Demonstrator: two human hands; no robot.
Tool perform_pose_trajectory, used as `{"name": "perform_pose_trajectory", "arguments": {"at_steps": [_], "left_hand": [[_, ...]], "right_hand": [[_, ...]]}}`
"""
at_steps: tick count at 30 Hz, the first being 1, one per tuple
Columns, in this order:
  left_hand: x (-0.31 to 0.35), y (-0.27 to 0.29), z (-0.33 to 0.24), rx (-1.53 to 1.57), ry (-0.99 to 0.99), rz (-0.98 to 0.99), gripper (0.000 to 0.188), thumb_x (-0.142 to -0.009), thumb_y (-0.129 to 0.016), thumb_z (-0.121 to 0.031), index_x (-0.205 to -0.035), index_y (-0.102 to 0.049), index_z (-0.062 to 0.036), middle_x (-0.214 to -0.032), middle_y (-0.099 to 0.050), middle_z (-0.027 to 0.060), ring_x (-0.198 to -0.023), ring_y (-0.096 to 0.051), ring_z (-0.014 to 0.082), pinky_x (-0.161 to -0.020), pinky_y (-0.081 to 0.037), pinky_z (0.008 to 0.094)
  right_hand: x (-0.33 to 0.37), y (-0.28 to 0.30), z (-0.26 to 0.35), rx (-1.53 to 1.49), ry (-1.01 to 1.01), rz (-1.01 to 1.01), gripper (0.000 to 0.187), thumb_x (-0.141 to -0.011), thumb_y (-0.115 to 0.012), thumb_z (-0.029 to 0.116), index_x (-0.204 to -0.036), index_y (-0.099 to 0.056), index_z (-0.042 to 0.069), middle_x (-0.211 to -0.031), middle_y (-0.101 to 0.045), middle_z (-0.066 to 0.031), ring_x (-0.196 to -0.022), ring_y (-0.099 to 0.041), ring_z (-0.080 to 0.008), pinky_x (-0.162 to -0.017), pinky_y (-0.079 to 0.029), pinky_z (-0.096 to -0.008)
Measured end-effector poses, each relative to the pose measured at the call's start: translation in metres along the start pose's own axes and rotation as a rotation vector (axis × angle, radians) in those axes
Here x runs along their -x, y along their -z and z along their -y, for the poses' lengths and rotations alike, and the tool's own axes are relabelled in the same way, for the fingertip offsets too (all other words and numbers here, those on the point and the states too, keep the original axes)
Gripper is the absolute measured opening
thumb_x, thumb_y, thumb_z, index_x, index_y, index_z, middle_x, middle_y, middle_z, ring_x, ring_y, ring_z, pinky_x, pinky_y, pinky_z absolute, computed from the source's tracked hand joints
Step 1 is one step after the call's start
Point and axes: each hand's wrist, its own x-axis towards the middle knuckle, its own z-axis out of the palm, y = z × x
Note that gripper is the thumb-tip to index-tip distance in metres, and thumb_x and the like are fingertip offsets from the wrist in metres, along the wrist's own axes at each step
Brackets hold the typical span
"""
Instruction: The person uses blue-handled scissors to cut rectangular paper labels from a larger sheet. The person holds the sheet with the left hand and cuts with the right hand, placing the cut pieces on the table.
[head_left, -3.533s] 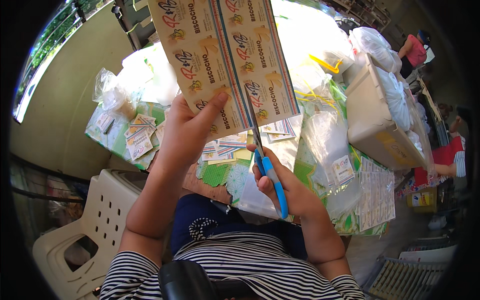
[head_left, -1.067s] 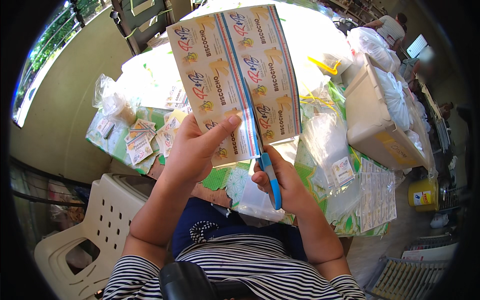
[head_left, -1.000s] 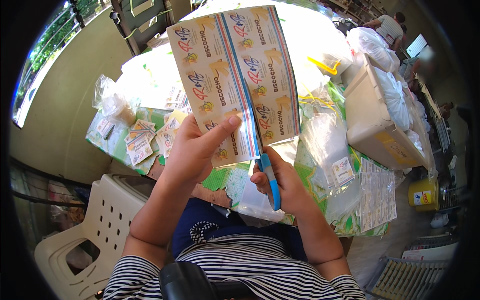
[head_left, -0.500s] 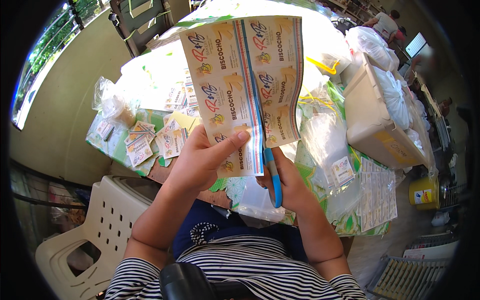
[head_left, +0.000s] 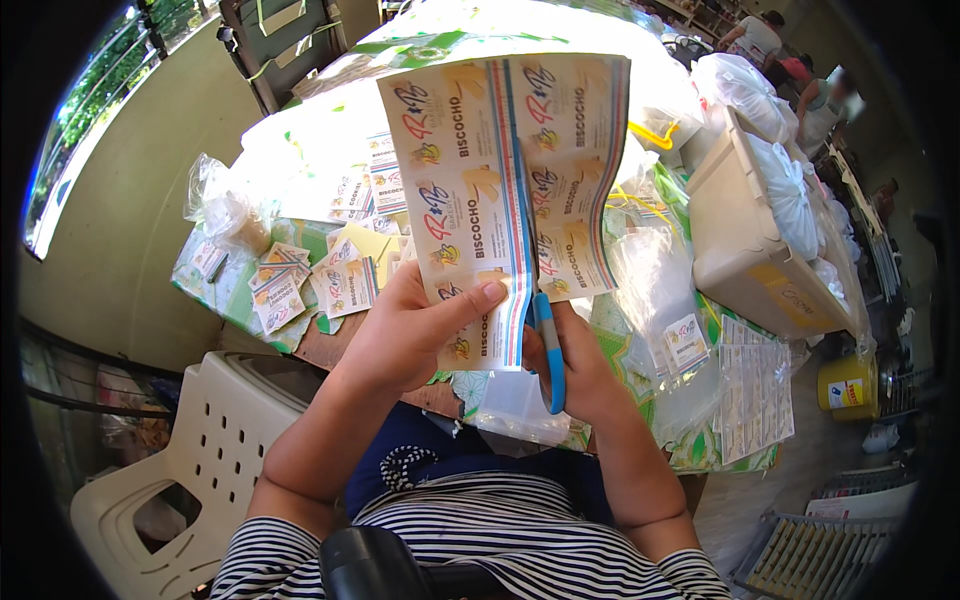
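My left hand [head_left: 413, 325] pinches the lower left part of a printed label sheet [head_left: 455, 190], thumb on top. The sheet stands up in front of me, its rows of labels split lengthwise by a cut. In my right hand [head_left: 585, 365] is a pair of scissors [head_left: 549, 350] with blue and grey handles. Their blades run up along the cut, between the left strip and the right part of the sheet, which curls away. Several cut labels [head_left: 345, 283] lie in small piles on the table beyond my left hand.
A green and white patterned cloth covers the table [head_left: 620, 345]. A beige plastic bin [head_left: 740, 220] with white bags stands at the right. Another label sheet [head_left: 755, 390] lies near the right edge. At my left is a beige plastic chair [head_left: 215, 430]. People [head_left: 755, 40] are in the far right background.
The label sheet has shifted slightly right and down with my left hand. The scissors' blades are still in the cut, and my right hand has barely moved.
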Motion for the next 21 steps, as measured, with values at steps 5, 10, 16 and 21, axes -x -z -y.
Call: {"name": "perform_pose_trajectory", "arguments": {"at_steps": [5, 10, 16, 21], "left_hand": [[0.003, 0.008, -0.005, -0.118, 0.056, 0.032, 0.035, -0.088, -0.068, -0.012, -0.117, -0.056, 0.0044, -0.105, -0.066, 0.0103, -0.092, -0.064, 0.0147, -0.08, -0.053, 0.0297], [-0.02, 0.02, -0.017, -0.03, -0.172, -0.016, 0.035, -0.089, -0.067, -0.015, -0.117, -0.055, 0.0029, -0.105, -0.066, 0.0098, -0.094, -0.064, 0.0158, -0.083, -0.052, 0.0315], [-0.035, 0.015, -0.018, -0.088, -0.323, -0.157, 0.027, -0.091, -0.064, -0.015, -0.111, -0.058, 0.0014, -0.101, -0.067, 0.0094, -0.087, -0.065, 0.0134, -0.074, -0.055, 0.0282], [-0.037, 0.015, -0.013, -0.11, -0.349, -0.165, 0.026, -0.091, -0.063, -0.016, -0.111, -0.058, 0.0004, -0.1, -0.067, 0.0095, -0.085, -0.066, 0.0124, -0.072, -0.055, 0.0262]], "right_hand": [[0.002, 0.004, 0.009, -0.006, -0.056, 0.021, 0.021, -0.093, -0.056, 0.016, -0.088, -0.054, -0.004, -0.066, -0.054, -0.0084, -0.061, -0.047, -0.0131, -0.058, -0.043, -0.0317], [0.006, 0.006, 0.016, 0.013, -0.088, 0.067, 0.013, -0.088, -0.054, 0.008, -0.084, -0.053, -0.004, -0.065, -0.052, -0.0083, -0.061, -0.045, -0.0138, -0.057, -0.041, -0.031], [0.006, 0.004, 0.006, 0.09, -0.035, 0.077, 0.014, -0.086, -0.055, 0.008, -0.091, -0.057, -0.005, -0.068, -0.057, -0.0117, -0.061, -0.049, -0.0151, -0.058, -0.044, -0.0314], [0.004, 0.002, -0.01, 0.031, 0.028, 0.007, 0.024, -0.084, -0.057, 0.008, -0.105, -0.058, -0.003, -0.078, -0.064, -0.0169, -0.064, -0.056, -0.0172, -0.063, -0.048, -0.029]]}}
